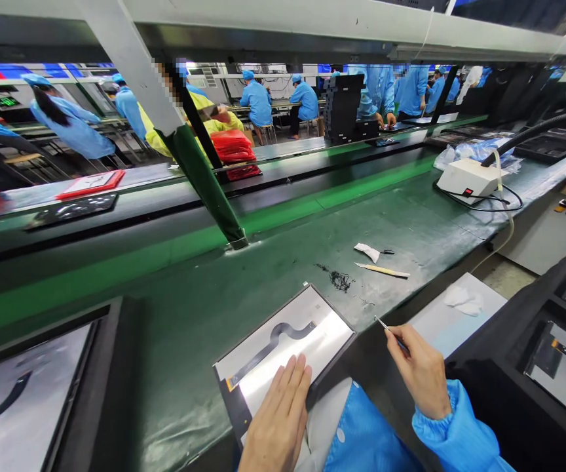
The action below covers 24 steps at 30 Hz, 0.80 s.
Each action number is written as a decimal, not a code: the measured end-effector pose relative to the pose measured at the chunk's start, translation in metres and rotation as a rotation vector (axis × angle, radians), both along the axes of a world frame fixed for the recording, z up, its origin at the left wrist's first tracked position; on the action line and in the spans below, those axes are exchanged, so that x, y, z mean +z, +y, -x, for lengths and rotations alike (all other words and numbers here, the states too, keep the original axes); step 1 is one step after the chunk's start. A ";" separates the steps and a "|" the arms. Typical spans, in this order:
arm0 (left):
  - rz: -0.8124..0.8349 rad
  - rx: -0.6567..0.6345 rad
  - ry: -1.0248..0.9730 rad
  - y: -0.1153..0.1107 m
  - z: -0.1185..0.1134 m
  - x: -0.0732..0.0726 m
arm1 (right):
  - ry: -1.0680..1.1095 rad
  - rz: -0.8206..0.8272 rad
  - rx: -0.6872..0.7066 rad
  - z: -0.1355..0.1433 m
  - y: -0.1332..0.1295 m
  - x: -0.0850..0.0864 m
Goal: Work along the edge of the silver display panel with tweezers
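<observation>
A flat display panel (322,334) with a silvery back and a dark curved flex cable (276,337) lies tilted at the green bench's front edge. My left hand (280,413) rests flat on the panel's lower part, fingers stretched out side by side. To the right of the panel, my right hand (418,367) pinches thin metal tweezers (384,324), their tip pointing up and left, apart from the panel. Beyond the panel are black scraps (340,280), a yellow-handled blade (384,269) and a white wrapped piece (367,252).
Black foam trays (123,393) with panels stand at left and right (499,328). A white box (470,180) with a black hose sits farther right. A green-wrapped post (204,187) rises from the bench. People in blue work beyond the conveyor (165,223).
</observation>
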State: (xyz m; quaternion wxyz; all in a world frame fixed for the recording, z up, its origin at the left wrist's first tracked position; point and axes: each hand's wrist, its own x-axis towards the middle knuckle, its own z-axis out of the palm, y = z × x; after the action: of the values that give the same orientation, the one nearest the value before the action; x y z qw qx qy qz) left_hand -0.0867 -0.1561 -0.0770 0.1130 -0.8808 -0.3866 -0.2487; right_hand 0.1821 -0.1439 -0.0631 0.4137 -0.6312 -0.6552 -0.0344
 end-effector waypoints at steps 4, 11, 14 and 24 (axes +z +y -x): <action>0.008 -0.013 0.004 0.000 0.001 0.000 | -0.011 -0.013 -0.020 -0.007 0.004 0.000; -0.019 -0.031 0.052 0.004 0.004 -0.001 | -0.021 -0.036 -0.064 -0.018 0.013 0.001; -0.021 -0.027 0.068 0.004 0.004 -0.002 | -0.018 -0.037 -0.090 -0.021 0.016 0.001; -0.027 -0.019 0.090 0.004 0.005 0.001 | -0.042 -0.082 -0.159 -0.034 0.026 0.004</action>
State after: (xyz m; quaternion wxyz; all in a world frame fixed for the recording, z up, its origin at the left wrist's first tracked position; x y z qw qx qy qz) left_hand -0.0913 -0.1525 -0.0758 0.1398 -0.8931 -0.3695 -0.2150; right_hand 0.2157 -0.1179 -0.0587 0.4215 -0.6628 -0.6096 -0.1072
